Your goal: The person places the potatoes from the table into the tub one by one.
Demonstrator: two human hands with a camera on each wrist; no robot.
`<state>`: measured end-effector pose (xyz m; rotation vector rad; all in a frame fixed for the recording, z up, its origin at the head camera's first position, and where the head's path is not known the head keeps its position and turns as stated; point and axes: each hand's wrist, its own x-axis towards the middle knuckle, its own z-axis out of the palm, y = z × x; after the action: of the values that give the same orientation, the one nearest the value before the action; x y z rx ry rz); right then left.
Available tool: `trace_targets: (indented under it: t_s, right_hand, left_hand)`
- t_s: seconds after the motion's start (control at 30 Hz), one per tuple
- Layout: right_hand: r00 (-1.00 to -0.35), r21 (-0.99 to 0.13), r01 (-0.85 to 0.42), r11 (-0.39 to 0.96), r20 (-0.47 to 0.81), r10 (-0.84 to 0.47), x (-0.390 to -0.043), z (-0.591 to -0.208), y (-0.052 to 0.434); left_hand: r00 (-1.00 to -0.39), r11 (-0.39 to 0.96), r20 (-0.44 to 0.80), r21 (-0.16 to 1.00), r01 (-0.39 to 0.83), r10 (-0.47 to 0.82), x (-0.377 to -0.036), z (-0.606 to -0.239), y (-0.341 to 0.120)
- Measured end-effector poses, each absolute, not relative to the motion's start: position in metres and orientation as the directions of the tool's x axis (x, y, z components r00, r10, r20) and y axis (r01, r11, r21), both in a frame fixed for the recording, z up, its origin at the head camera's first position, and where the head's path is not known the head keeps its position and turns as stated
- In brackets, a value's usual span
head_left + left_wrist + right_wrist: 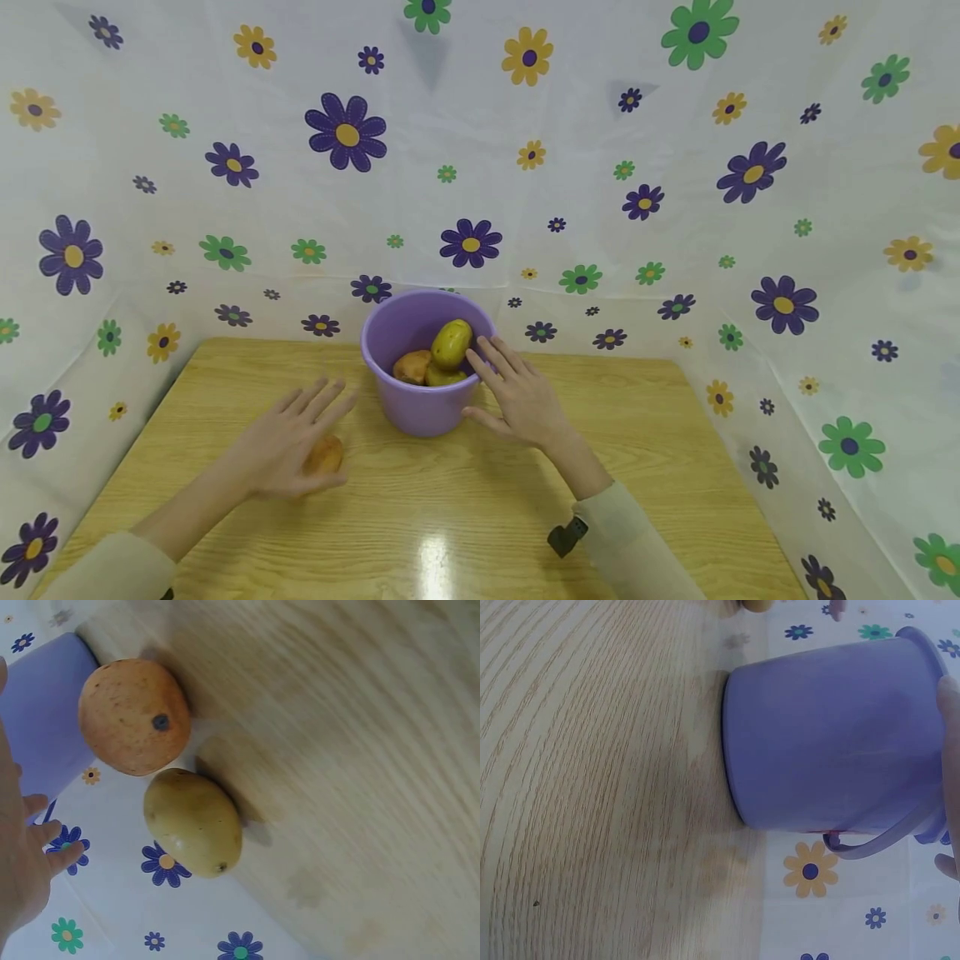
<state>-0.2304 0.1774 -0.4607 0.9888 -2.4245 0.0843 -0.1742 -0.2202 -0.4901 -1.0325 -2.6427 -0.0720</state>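
Note:
A purple bucket [420, 408] stands at the back middle of the wooden table [480, 517]. A yellow-green fruit [451, 343] and a brownish one [412, 367] show above its rim. My right hand [517, 392] lies open beside the bucket's right side, its fingertips at the rim near the yellow-green fruit. My left hand [292, 437] is spread open just over an orange-brown fruit [325, 455] on the table, left of the bucket. In the left wrist view that orange fruit [133, 716] lies against a yellow one [193, 822], which the hand hides from the head view.
White sheets printed with flowers [480, 167] wall in the table at the back and on both sides. The bucket [825, 735] has a thin handle [870, 844] hanging against its side. A black wrist strap [566, 536] sits on my right sleeve.

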Motion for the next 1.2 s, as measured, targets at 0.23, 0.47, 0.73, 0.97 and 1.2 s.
trace_targets:
  t_s: [0.23,0.47,0.73,0.97,1.2]
  right_hand:
    - [-0.601,0.134,-0.669,0.731,0.482,-0.638,-0.23,-0.46,0.177]
    - [-0.593,0.147,-0.668,0.73,0.489,-0.64,-0.23,-0.459,0.177]
    - [-0.598,0.144,-0.666,0.732,0.484,-0.639,-0.229,-0.458,0.177]
    - [-0.601,0.137,-0.666,0.733,0.483,-0.636,-0.23,-0.46,0.177]
    - [-0.599,0.13,-0.669,0.732,0.49,-0.633,-0.23,-0.46,0.177]
  left_hand:
    - [-0.674,0.714,0.267,-0.082,0.696,0.688,-0.17,-0.502,-0.224]
    - [-0.649,0.691,0.258,-0.127,0.712,0.716,-0.166,-0.514,-0.227]
    - [-0.641,0.682,0.248,-0.148,0.716,0.727,-0.163,-0.527,-0.232]
    - [-0.649,0.689,0.242,-0.16,0.707,0.722,-0.162,-0.533,-0.235]
    - [-0.627,0.674,0.253,-0.203,0.71,0.737,-0.162,-0.535,-0.236]
